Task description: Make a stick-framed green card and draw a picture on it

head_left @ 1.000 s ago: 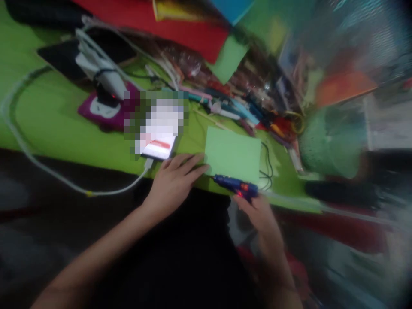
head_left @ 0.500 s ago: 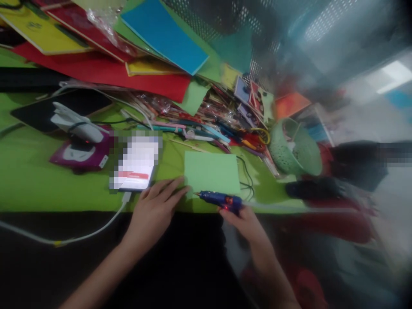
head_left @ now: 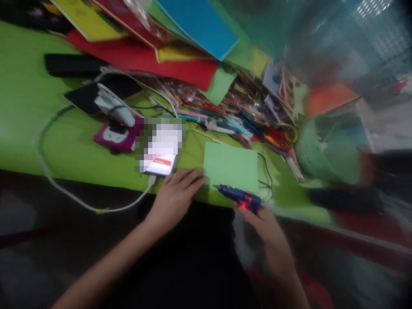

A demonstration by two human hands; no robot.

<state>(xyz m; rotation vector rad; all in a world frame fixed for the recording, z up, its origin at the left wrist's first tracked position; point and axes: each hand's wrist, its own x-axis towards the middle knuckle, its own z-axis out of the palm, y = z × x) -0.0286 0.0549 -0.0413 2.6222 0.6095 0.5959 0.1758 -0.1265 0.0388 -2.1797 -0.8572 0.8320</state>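
Observation:
A pale green sheet of paper [head_left: 231,166] lies flat near the front edge of the bright green table [head_left: 38,128]. My left hand [head_left: 175,197] rests open, fingers stretched, with its fingertips at the sheet's left lower corner. My right hand [head_left: 262,221] is closed round the handle of a blue glue gun [head_left: 240,197]. The gun has a red light lit, and its nozzle points left along the sheet's front edge.
A phone [head_left: 160,163] with a white cable [head_left: 64,189] lies left of the sheet, beside a purple stand [head_left: 114,138]. Coloured paper sheets [head_left: 151,56], pens and sticks [head_left: 225,120] crowd the back. A green basket [head_left: 322,154] stands at the right.
The view has swung about; both hands, the sheet and the glue gun keep the same positions relative to one another.

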